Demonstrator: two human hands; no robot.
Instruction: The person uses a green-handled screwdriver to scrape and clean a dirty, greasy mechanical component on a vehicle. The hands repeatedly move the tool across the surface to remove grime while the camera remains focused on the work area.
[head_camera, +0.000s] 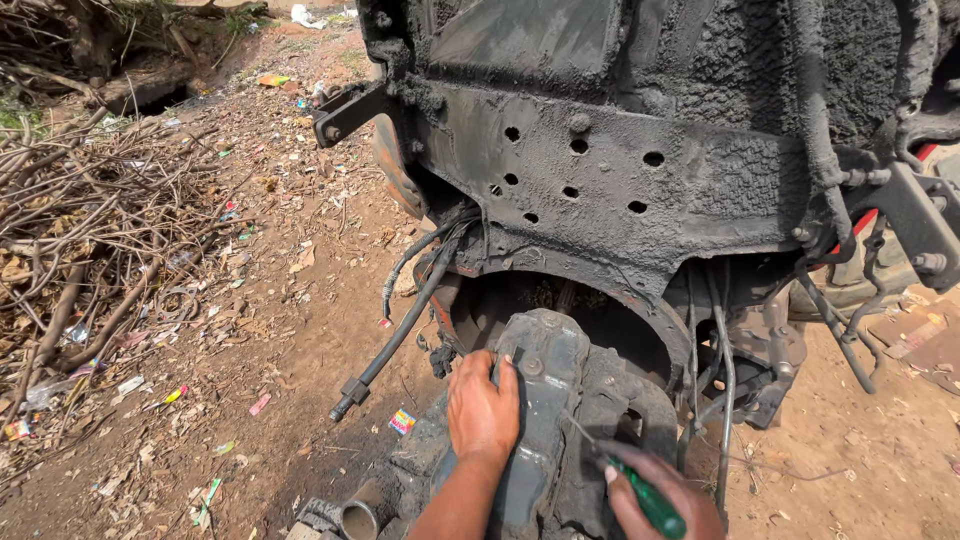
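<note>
The greasy housing was pressed by the flat left hand; a screwdriver was gripped by the right hand. Housing remained mounted; 1 hose hung loose.

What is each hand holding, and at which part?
The right hand holds a screwdriver by its green handle. The left hand holds nothing; it rests on the greasy metal housing.

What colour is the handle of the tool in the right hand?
Green handle, gripped by the right hand; the head view shows it.
</note>
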